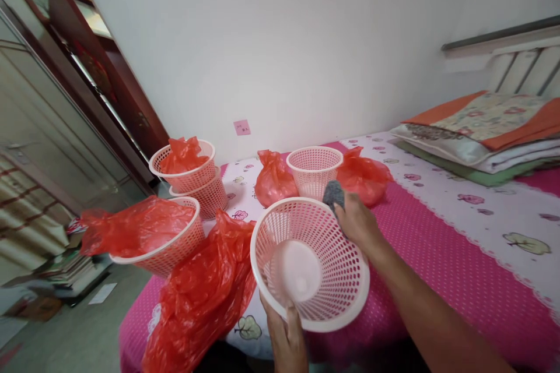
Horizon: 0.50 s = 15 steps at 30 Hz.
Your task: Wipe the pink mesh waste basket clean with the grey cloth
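My left hand (pixel 287 332) grips the near rim of a pale pink plastic basket (pixel 354 300), which is tilted so its mouth faces me. Its sides are pierced with holes, and the solid round bottom shows inside. At the far right of that rim, my right hand (pixel 355 215) is closed on a grey cloth (pixel 333 195) and holds it against the basket's upper edge. Part of the right fingers is hidden behind the cloth and rim. Just behind stands another pink basket (pixel 315 164), between a knotted red plastic bag (pixel 275 179) and a second red bag (pixel 364 178).
A big crumpled red bag (pixel 205 297) lies left of the held basket. Farther left are a pink basket (pixel 186 245) with red plastic in it and two stacked baskets (pixel 210 192). Folded bedding (pixel 490 128) lies at the right of the bed (pixel 437 245). A white wall (pixel 306 58) stands behind.
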Each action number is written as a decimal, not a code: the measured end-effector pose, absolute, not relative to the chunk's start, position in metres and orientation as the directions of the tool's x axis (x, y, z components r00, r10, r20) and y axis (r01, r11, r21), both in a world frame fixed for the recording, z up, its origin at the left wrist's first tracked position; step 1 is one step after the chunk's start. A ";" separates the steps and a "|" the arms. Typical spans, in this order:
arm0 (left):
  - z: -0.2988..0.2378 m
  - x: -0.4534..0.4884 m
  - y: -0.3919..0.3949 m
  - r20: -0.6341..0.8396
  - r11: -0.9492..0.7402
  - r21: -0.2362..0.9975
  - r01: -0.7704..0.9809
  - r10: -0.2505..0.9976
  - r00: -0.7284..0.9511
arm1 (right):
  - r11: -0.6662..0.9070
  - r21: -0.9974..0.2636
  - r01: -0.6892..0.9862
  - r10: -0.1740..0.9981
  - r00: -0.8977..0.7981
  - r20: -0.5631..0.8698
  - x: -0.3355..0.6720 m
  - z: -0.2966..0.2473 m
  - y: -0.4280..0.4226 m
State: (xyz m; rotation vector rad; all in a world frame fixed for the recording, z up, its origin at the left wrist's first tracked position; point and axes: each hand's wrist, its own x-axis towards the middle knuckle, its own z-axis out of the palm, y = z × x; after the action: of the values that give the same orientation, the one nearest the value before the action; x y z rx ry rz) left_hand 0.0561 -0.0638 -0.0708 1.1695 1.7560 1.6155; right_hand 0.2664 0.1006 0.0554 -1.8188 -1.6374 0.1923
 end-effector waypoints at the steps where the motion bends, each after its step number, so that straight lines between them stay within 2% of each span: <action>1: -0.071 0.055 -0.064 0.193 -0.059 0.963 0.262 0.830 -0.524 | 0.001 -0.544 0.839 0.943 0.179 0.279 0.258 0.056 0.107; 4: -0.070 0.054 -0.061 0.204 -0.074 0.962 0.261 0.833 -0.514 | -0.005 -0.497 0.867 0.967 0.130 0.217 0.240 0.060 0.120; 15: -0.071 0.053 -0.067 0.249 -0.139 0.950 0.280 0.879 -0.406 | 0.160 -0.435 0.886 0.970 -0.058 0.237 0.196 0.084 0.143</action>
State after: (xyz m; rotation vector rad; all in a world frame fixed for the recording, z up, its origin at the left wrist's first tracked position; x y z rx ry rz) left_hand 0.0530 -0.0673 -0.0709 1.3031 1.6365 1.5789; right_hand 0.1965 0.1427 0.0840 -1.7567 -1.9752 0.2370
